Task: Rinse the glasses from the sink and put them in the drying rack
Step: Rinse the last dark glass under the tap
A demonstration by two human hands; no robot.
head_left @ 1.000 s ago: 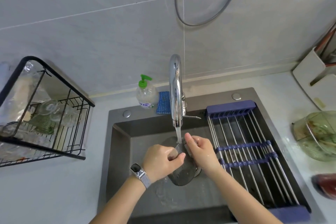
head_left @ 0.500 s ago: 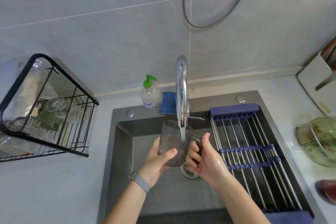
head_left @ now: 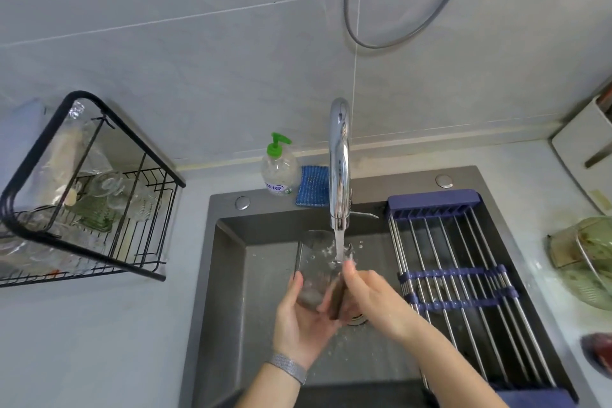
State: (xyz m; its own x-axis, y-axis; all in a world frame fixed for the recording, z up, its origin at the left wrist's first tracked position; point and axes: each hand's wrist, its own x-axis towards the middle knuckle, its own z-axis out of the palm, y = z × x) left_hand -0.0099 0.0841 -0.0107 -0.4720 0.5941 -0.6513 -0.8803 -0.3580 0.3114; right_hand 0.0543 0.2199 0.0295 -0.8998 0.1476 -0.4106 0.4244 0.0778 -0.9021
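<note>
Over the middle of the sink (head_left: 231,275), a clear glass (head_left: 316,267) held mouth-up under the chrome tap (head_left: 339,169), water streaming onto its right rim and splashing. Left hand (head_left: 299,315) cupped under the glass from the near left, palm up, thumb lying along the left wall, fingers (head_left: 326,303) curled under its base. Right hand (head_left: 371,295) against the right side of the glass, fingers pointing far toward the stream and bent round the wall; how firmly gripped, cannot tell. A grey watch band (head_left: 288,369) on the left wrist.

On the worktop (head_left: 99,341) to the left, a black wire drying rack (head_left: 82,195) with several clear and green glasses already in it. Across the right half of the sink, a roll-up rack (head_left: 463,275) of steel rods with blue ends. Behind the sink, a soap bottle (head_left: 279,169) with a green pump, just beside a blue sponge (head_left: 313,185). At the far right edge, a green bowl (head_left: 583,258) with a wire basket in it.
</note>
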